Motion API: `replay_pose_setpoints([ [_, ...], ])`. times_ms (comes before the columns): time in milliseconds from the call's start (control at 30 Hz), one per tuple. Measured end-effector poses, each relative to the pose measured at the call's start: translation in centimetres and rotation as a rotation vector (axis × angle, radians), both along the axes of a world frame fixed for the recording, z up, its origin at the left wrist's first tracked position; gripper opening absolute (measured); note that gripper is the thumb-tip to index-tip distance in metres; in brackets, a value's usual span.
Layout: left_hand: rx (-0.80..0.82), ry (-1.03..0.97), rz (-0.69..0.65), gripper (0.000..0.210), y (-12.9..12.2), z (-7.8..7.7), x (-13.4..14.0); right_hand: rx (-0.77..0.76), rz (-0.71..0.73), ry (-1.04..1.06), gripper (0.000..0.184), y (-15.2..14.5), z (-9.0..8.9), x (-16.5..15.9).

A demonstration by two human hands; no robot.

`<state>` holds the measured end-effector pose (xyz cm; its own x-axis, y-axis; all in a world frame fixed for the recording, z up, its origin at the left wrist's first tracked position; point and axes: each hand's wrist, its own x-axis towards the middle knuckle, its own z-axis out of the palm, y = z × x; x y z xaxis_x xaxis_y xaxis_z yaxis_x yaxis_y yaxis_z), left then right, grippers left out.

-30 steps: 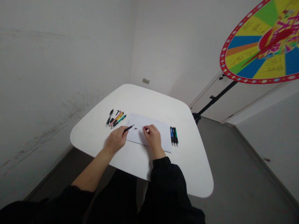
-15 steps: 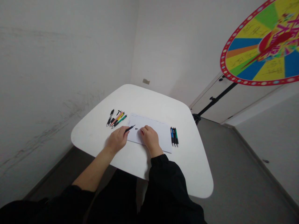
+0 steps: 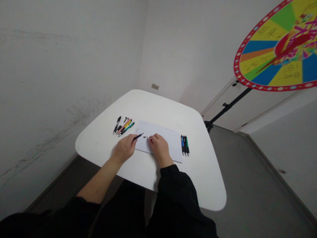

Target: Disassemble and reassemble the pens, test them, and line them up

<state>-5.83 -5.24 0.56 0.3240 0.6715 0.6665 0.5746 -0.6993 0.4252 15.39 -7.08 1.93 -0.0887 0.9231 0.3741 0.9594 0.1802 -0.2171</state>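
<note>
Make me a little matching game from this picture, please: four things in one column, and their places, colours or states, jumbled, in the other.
Things
1. prize wheel
2. left hand
3. row of three pens
4. white paper

Descriptions
A. partly beneath the right hand
B. multicoloured, with a red rim
C. on the table, right of the paper
D. holding a dark pen-shaped piece

Right pairs: 1-B, 2-D, 3-C, 4-A

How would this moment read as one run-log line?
left hand: holds dark pen-like piece | right hand: pinches small unclear item over paper | on paper: small dark piece | beside paper: pen group left, three pens right
</note>
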Motion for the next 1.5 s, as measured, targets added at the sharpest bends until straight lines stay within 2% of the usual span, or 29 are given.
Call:
replay_pose_setpoints([
  [167, 0.026, 0.023, 0.009, 0.018, 0.0, -0.1, 0.0, 0.086, 0.053, 0.232, 0.024, -0.3, 0.2, 0.0],
  [400, 0.026, 0.061, -0.001, 0.018, -0.1, 0.0, 0.0, 0.115, 0.147, 0.627, 0.028, -1.0, 1.1, 0.2],
  [667, 0.035, 0.141, -0.072, 0.017, -0.3, 0.5, -0.1, 0.026, 0.218, 0.881, 0.025, -1.2, 0.9, -0.4],
  [833, 0.063, 0.173, -0.117, 0.017, -0.4, 0.9, -0.1, -0.045, 0.209, 1.018, 0.020, -1.1, 0.4, -0.7],
  [1067, 0.102, 0.185, -0.138, 0.017, -0.4, 1.1, -0.1, -0.078, 0.186, 1.089, 0.018, -1.2, 0.4, -0.7],
  [1300, 0.080, 0.192, -0.113, 0.017, -0.2, 0.7, -0.2, -0.029, 0.107, 1.217, 0.025, -1.3, 0.8, 0.5],
  [1500, 0.097, 0.159, -0.126, 0.016, -0.1, 0.4, -0.2, 0.086, 0.033, 1.369, 0.025, -1.5, 0.8, 2.3],
])
